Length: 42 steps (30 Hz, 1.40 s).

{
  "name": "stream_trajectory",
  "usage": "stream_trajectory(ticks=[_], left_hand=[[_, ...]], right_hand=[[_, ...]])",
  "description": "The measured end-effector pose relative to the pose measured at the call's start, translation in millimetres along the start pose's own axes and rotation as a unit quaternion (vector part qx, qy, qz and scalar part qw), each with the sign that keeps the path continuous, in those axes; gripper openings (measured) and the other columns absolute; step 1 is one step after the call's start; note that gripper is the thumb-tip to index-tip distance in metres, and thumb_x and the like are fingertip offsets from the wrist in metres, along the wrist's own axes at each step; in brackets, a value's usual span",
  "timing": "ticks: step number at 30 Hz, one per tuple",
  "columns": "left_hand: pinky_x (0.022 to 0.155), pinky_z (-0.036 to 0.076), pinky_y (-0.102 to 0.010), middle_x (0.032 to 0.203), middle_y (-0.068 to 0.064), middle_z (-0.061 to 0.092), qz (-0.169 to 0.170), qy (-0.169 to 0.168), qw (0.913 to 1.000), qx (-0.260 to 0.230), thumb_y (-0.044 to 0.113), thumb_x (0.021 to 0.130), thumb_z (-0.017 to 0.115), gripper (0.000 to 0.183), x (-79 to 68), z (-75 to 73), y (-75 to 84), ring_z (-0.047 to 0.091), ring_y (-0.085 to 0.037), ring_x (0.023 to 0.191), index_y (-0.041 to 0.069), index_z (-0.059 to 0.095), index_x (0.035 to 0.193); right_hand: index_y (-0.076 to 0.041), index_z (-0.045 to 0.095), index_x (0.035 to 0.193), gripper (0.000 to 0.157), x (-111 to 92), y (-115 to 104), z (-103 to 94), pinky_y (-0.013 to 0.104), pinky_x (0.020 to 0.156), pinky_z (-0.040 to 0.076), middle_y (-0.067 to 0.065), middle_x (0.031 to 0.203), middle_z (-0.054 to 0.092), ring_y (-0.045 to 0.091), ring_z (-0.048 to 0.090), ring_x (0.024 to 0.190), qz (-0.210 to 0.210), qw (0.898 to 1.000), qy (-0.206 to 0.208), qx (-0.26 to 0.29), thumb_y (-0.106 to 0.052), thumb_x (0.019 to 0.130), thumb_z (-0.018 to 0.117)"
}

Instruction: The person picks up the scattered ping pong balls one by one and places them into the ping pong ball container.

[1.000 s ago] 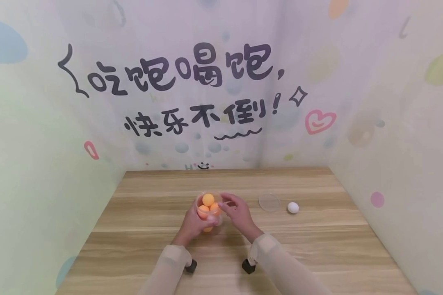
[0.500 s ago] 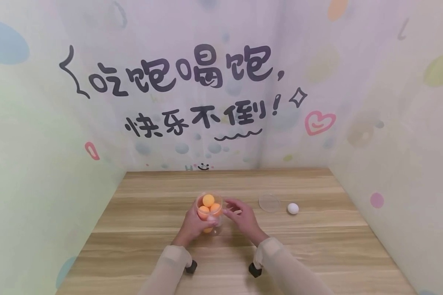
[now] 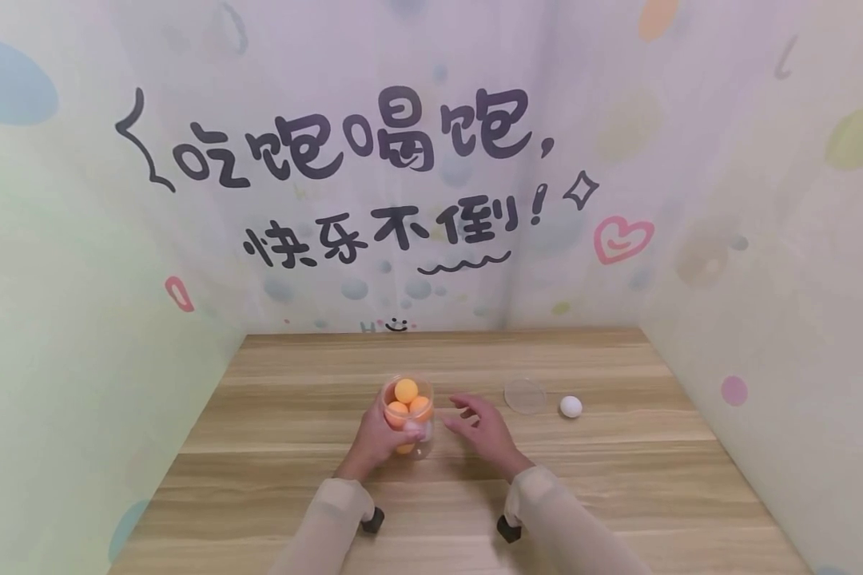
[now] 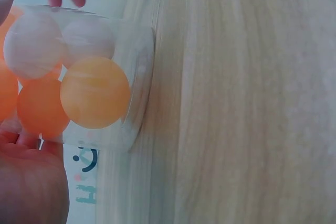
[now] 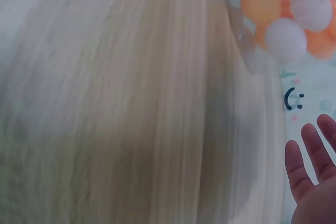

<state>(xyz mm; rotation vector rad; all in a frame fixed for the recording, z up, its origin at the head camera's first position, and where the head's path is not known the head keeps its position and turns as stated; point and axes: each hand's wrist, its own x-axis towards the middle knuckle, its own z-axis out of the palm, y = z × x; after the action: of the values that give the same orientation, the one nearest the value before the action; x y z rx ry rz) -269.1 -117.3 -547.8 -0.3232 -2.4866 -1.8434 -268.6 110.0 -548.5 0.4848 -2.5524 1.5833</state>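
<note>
My left hand grips a clear plastic jar that stands upright on the table, its top uncovered. Orange ping-pong balls and white ping-pong balls are stacked inside it, with an orange ball uppermost near the rim. To the right of the jar, my right hand is held apart from it with nothing in it, thumb and fingers spread. In the right wrist view the fingers of that hand look straight.
A clear round lid lies flat on the wooden table right of my right hand. Beside the lid sits a single white ball. Printed walls enclose the table at the back and both sides.
My right hand has moved from the jar's rim to the right and away from it. The left hand and the jar hold their place.
</note>
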Motion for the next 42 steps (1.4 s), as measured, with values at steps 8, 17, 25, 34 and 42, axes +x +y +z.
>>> stream_trajectory(ticks=[8,17,25,34,42], left_hand=[[0.105,0.040,-0.043,0.139,-0.003,0.048,0.004,-0.001,1.0000,0.002,0.017,0.071,0.088,0.096,0.3,0.3,-1.6,0.050,-0.024,0.123,0.019,0.032,0.149],[0.105,0.040,-0.043,0.139,-0.004,0.049,0.007,-0.003,1.0000,0.004,0.016,0.071,0.088,0.096,0.3,0.7,-2.2,0.050,-0.024,0.123,0.017,0.032,0.149],[0.105,0.040,-0.044,0.138,-0.004,0.049,0.006,-0.001,1.0000,0.003,0.019,0.071,0.089,0.095,0.0,0.8,-2.4,0.051,-0.024,0.122,0.017,0.033,0.148],[0.105,0.040,-0.044,0.137,-0.004,0.050,0.006,0.000,1.0000,0.002,0.017,0.071,0.089,0.095,0.3,1.3,-2.3,0.052,-0.025,0.121,0.018,0.034,0.148],[0.105,0.040,-0.044,0.137,-0.003,0.050,0.006,0.003,1.0000,0.003,0.015,0.071,0.088,0.095,0.4,0.8,-1.9,0.051,-0.024,0.122,0.019,0.034,0.148]], right_hand=[[-0.003,0.057,0.131,0.051,-2,10,-7.9,0.045,0.082,0.052,0.019,0.124,0.058,0.034,0.057,0.105,-0.004,0.999,-0.030,-0.040,-0.025,0.088,0.073],[-0.007,0.052,0.137,0.061,-4,18,-14.1,0.056,0.100,0.040,0.012,0.134,0.054,0.037,0.048,0.124,0.006,0.997,-0.049,-0.062,-0.031,0.086,0.075],[-0.008,0.049,0.140,0.072,-7,25,-17.6,0.058,0.107,0.031,0.013,0.141,0.049,0.036,0.040,0.132,-0.031,0.990,-0.063,-0.123,-0.035,0.080,0.079],[-0.007,0.049,0.140,0.075,-10,23,-21.2,0.063,0.106,0.027,0.019,0.143,0.045,0.041,0.037,0.133,-0.039,0.983,-0.058,-0.169,-0.038,0.079,0.080],[-0.009,0.048,0.142,0.076,-9,28,-23.8,0.065,0.106,0.025,0.020,0.146,0.042,0.042,0.035,0.134,-0.028,0.980,-0.057,-0.186,-0.041,0.080,0.078]])
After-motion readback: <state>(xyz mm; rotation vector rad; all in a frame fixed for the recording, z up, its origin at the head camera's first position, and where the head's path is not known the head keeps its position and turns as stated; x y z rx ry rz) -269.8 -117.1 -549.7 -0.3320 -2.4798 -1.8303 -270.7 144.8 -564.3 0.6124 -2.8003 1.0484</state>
